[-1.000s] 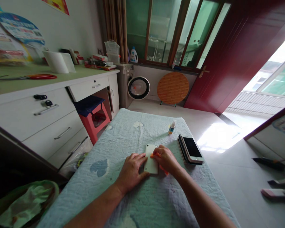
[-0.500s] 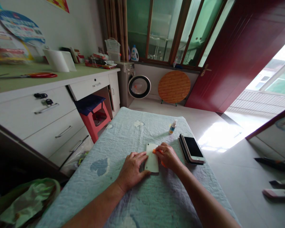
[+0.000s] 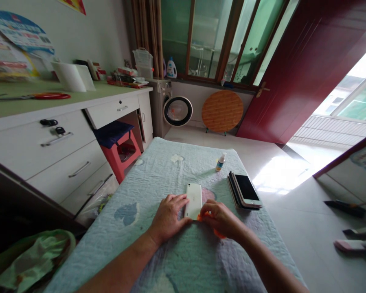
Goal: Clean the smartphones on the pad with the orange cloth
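A white smartphone (image 3: pixel 194 199) lies back side up on the quilted cloth. My left hand (image 3: pixel 169 213) steadies it, fingers on its left edge and thumb at its bottom edge. At the phone's lower right corner, my right hand (image 3: pixel 218 217) pinches an orange cloth (image 3: pixel 220 234), mostly covered by the fingers. To the right is a stack of phones (image 3: pixel 246 190), the top one with its dark screen up. Behind them a small spray bottle (image 3: pixel 220 162) stands upright.
The light blue quilted cloth (image 3: pixel 158 162) covers the table. Along the left runs a white desk (image 3: pixel 63 142) with scissors (image 3: pixel 50 96) and a paper roll (image 3: pixel 69 76) on it. A red stool (image 3: pixel 121 156) and a green bin (image 3: pixel 69 240) stand beside the table.
My right hand has slid the orange cloth down from the upper part of the phone's back to its lower right corner. My left hand stays at the phone.
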A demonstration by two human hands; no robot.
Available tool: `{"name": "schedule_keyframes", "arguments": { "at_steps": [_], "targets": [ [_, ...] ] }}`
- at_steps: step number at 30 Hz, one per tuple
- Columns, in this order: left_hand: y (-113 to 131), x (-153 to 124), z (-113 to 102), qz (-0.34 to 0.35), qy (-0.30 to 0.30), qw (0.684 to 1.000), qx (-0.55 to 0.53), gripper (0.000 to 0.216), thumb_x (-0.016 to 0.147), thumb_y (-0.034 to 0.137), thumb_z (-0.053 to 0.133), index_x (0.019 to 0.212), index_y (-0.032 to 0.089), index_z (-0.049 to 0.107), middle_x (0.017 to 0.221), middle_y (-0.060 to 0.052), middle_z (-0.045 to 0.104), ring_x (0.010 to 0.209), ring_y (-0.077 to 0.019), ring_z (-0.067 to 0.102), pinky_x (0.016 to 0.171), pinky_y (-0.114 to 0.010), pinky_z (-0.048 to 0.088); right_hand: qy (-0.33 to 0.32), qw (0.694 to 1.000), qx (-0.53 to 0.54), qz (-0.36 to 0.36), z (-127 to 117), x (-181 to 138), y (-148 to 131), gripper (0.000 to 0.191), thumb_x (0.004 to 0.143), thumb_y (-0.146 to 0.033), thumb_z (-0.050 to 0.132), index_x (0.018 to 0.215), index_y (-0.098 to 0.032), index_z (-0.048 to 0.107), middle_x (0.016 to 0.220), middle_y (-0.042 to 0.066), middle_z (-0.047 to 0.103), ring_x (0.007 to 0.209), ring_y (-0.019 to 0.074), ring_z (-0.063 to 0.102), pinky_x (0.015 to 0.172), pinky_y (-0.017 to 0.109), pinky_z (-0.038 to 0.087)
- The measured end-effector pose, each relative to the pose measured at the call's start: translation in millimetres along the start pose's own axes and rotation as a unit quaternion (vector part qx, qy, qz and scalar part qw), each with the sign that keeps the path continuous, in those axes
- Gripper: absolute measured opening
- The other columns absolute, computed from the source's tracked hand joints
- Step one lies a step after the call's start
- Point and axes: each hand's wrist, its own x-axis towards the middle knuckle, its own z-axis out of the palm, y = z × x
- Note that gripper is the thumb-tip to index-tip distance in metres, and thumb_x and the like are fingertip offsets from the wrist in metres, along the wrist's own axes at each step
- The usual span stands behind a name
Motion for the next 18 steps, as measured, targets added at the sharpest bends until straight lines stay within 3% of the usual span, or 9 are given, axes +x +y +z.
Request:
{"name": "schedule_keyframes", "arguments": {
  "at_steps": [7, 13, 18],
  "targets": [
    [0.4, -0.3, -2.8, 0.004, -0.012, 1.0, -0.015, 0.056, 0.075, 0.052, 0.071, 0.121, 0.023, 0.062, 0.132, -0.007, 0.057, 0.113, -0.0288, 0.05, 0.098, -0.043, 0.039, 0.086, 0.992, -0.053, 0.074, -3.1, 42.2, 23.5, 0.008, 0.078, -0.016, 0.059, 0.081, -0.018, 0.067, 0.079, 0.001, 0.063, 0.072, 0.0129, 0.056, 0.068, 0.021, 0.038],
    [0.1, 0.1, -3.7, 0.004, -0.012, 1.0, -0.016, 0.057, 0.072, 0.048, 0.074, 0.122, 0.024, 0.061, 0.132, -0.007, 0.057, 0.113, -0.0288, 0.05, 0.096, -0.043, 0.039, 0.194, 0.961, -0.107, 0.164, 1.8, 67.8, 28.4, 0.016, 0.083, -0.024, 0.056, 0.078, -0.017, 0.069, 0.079, 0.004, 0.064, 0.071, 0.0135, 0.056, 0.064, 0.022, 0.036],
    [3.7, 0.8, -6.9, -0.001, -0.015, 1.0, -0.018, 0.056, 0.073, 0.048, 0.074, 0.122, 0.024, 0.061, 0.131, -0.007, 0.058, 0.112, -0.0284, 0.051, 0.096, -0.042, 0.039, 0.2, 0.957, -0.119, 0.174, 5.1, 68.5, 25.3, 0.02, 0.085, -0.027, 0.055, 0.078, -0.018, 0.071, 0.08, 0.005, 0.064, 0.069, 0.0127, 0.055, 0.062, 0.022, 0.035]
  ]
}}
